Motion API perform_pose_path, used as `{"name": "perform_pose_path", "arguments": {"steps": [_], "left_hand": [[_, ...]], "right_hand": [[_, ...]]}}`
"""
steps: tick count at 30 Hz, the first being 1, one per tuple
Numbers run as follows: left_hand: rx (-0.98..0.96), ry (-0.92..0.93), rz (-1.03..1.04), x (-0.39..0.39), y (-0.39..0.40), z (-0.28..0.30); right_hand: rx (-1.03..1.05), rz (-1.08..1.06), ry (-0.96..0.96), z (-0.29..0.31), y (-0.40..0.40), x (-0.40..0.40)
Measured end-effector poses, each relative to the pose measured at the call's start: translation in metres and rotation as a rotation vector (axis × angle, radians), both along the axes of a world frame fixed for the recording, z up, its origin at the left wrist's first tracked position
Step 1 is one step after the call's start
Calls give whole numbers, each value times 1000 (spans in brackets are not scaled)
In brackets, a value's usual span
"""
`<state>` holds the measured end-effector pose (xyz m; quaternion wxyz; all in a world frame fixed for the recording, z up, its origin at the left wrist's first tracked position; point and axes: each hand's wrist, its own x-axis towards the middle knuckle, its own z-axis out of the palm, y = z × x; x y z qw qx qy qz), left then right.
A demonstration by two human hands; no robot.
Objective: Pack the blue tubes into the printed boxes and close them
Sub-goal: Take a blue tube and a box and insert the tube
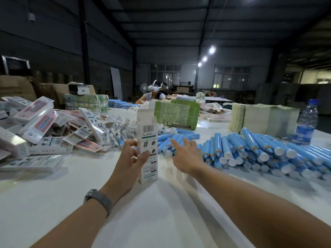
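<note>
One printed box [147, 140] you're holding upright w/ left hand [131, 158], top flap open, no tube visibly in; right hand [186, 156], fingers spread, empty, reaching over blue tubes [250, 149]; packed boxes [35, 133] piling far left; lots remaining.

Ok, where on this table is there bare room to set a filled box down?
The near table between the forearms is bare, from the upright box in the left hand to the front edge. Crowded: packed boxes far left, blue tubes right, under the reaching right hand. The bottle stands far right.
</note>
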<state>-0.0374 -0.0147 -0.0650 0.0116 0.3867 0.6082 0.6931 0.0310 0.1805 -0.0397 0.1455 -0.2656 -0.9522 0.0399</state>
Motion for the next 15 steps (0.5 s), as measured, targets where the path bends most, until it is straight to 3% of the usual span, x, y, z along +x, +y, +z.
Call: {"name": "perform_pose_path", "arguments": {"steps": [4,11,15], "left_hand": [[4,-14,-31,6,-1,1],[35,-67,-76,11,1,5],[20,-94,-99,9,1,5]], "right_hand": [[23,-61,-168,1,21,-7],[103,-89,-86,-5,18,-15],[18,-183,101,-7,21,-14]]}}
